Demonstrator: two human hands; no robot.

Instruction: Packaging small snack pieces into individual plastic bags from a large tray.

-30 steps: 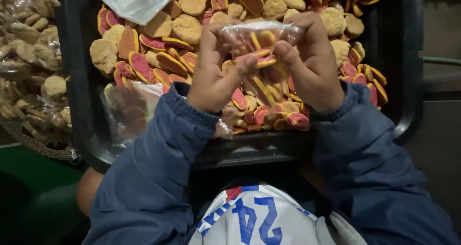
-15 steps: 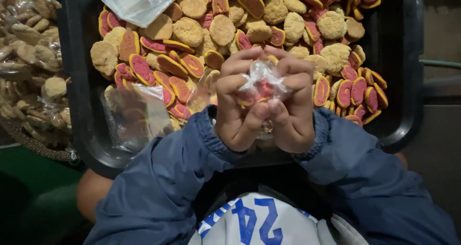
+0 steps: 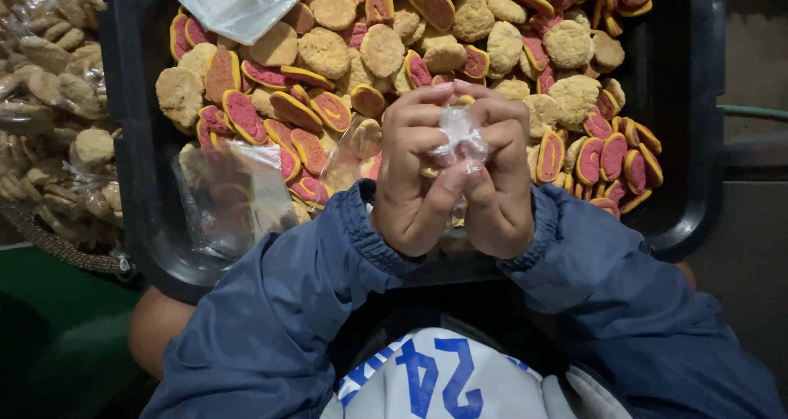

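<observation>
While both hands meet over the near edge of the tray, head view shows the left hand [image 3: 414, 181] and right hand [image 3: 501, 177] pressed knuckle to knuckle, fingertips of each pinching the bunched neck of a small clear plastic bag [image 3: 461, 133]; the bag's body hangs behind the palms w/ only a bit of yellow showing below, so how full it is can't be told. To do this step well, I'd judge: keep the gathered film tight btwn thumbs & forefingers, twist near the contents so no slack is left, and hold it over the tray so anything that slips falls back in. Containers: the black tray [image 3: 135, 152] is heaped w/ round cookies [image 3: 382, 50], some plain pale yellow-brown, others w/ a pink-red face & yellow rim, many stacked on edge at right. A flat stack of empty clear bags [image 3: 238, 0] lies on the cookies at the tray's far left corner; one loose clear bag [image 3: 234, 197] lies at its near left, looks empty. Left of the tray, a woven basket [image 3: 57, 247] holds filled packs of pale cookies [image 3: 49, 99]. Only one view given.
</observation>
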